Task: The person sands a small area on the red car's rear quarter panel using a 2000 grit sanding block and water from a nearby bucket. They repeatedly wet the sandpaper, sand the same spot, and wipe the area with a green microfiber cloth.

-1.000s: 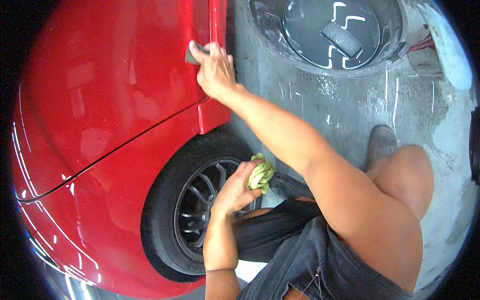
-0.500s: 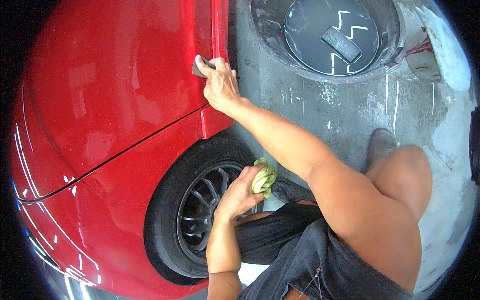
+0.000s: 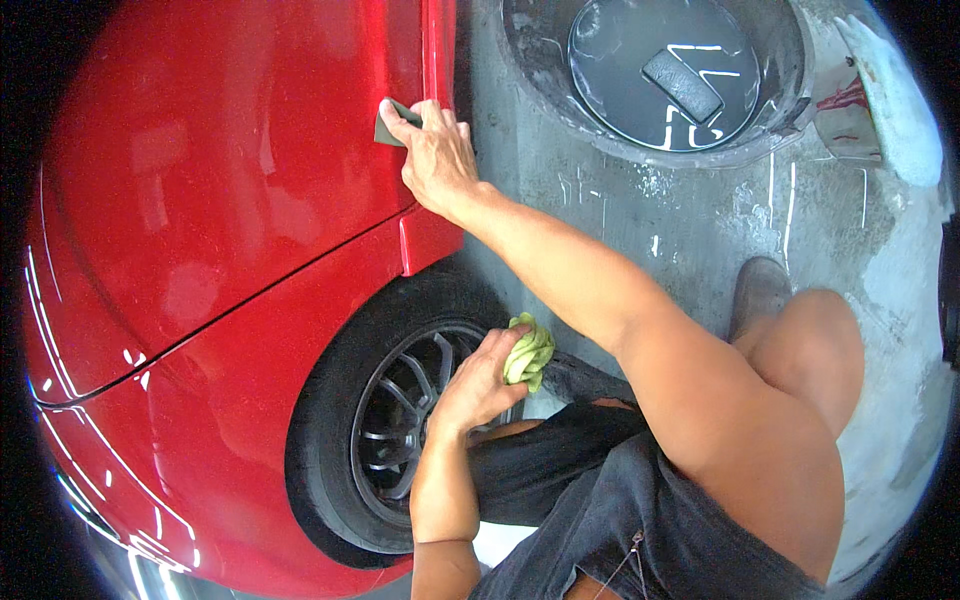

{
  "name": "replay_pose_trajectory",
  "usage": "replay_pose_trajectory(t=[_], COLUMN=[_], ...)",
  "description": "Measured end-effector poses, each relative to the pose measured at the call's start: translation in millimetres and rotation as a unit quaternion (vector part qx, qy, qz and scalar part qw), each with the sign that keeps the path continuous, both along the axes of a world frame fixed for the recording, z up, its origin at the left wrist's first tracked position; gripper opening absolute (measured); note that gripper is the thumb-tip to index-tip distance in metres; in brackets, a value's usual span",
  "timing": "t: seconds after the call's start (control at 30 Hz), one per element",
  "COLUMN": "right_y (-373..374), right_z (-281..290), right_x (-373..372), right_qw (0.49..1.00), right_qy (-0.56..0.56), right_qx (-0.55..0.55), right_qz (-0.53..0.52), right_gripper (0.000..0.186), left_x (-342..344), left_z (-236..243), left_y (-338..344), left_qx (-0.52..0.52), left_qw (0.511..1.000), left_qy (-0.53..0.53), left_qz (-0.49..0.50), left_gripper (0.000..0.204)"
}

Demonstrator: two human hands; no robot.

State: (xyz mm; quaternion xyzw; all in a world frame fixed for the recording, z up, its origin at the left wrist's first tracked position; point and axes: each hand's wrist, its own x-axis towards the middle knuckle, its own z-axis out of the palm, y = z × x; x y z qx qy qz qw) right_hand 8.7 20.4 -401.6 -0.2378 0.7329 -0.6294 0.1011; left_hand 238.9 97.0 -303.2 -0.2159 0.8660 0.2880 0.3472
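Note:
My right hand [image 3: 438, 160] presses a small dark grey-green piece of sandpaper [image 3: 393, 124] flat against the lower edge of a red car's body panel [image 3: 250, 140]. The thumb lies on top of the sheet, and the other fingers curl over the panel's edge. Nearer to me, my left hand [image 3: 478, 380] is closed on a crumpled light green cloth [image 3: 529, 356]. It hovers in front of the black wheel [image 3: 390, 420], not visibly wiping anything.
A wide bucket of dark water [image 3: 655, 150] stands on the grey floor at the far right, with a black block [image 3: 683, 86] in it. Beyond it hangs or lies a pale blue cloth [image 3: 895, 105]. My legs are bent beside the wheel, one shoe [image 3: 760, 295] on the floor.
My right hand and the sandpaper have slid slightly up and to the left along the panel. My left hand still holds the cloth in nearly the same place.

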Motion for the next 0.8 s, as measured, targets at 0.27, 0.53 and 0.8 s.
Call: replay_pose_trajectory(t=[0.27,0.53,0.8], right_y=[-1,9,-3], right_z=[-6,-6,-23], right_x=[0,19,-15], right_qw=[1.0,0.997,0.986], right_qy=[0.024,-0.046,-0.083], right_qx=[-0.01,-0.062,-0.11], right_qz=[-0.012,-0.008,-0.091], right_gripper=[0.067,0.066,0.06], left_x=[1,-2,-4], left_z=[-4,-3,-4], left_y=[1,-1,0], left_qx=[0.015,0.001,0.007], left_qw=[1.0,1.0,1.0], left_qy=[-0.008,-0.015,-0.014], left_qz=[0.003,0.007,0.016], left_gripper=[0.083,0.084,0.081])
